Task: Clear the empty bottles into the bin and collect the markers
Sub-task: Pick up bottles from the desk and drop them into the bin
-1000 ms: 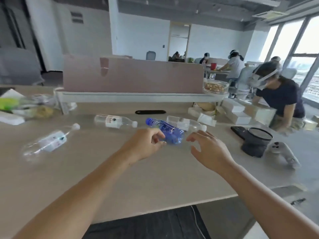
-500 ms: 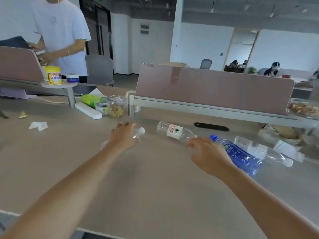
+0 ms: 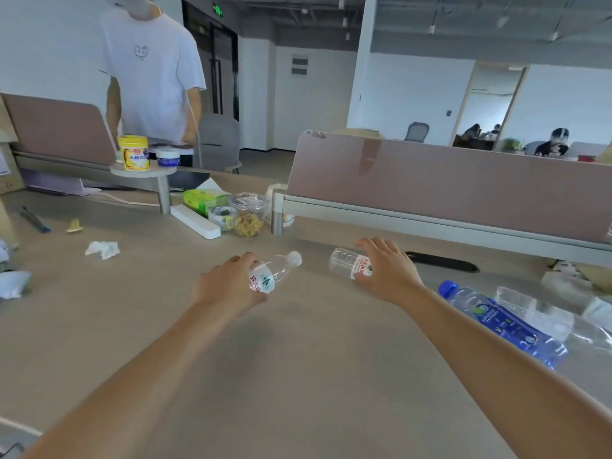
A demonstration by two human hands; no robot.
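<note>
The bench [image 3: 298, 376] carries four bottles, none binned; no bin or markers show. Blue bottle [image 3: 503, 323] and clear bottle [image 3: 543, 313] lie untouched at right. Left hand [image 3: 228, 286] has its grip closed around a white-capped bottle [image 3: 271, 274]; right hand [image 3: 387, 270] rests half-curled over another labelled bottle [image 3: 347, 261], grasp not clearly complete.

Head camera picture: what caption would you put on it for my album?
Left hand grips one clear bottle; right hand covers another.

Four bottles lie flat — three clear [image 3: 276, 274] [image 3: 347, 263] [image 3: 543, 311]; one blue [image 3: 503, 323].
</note>
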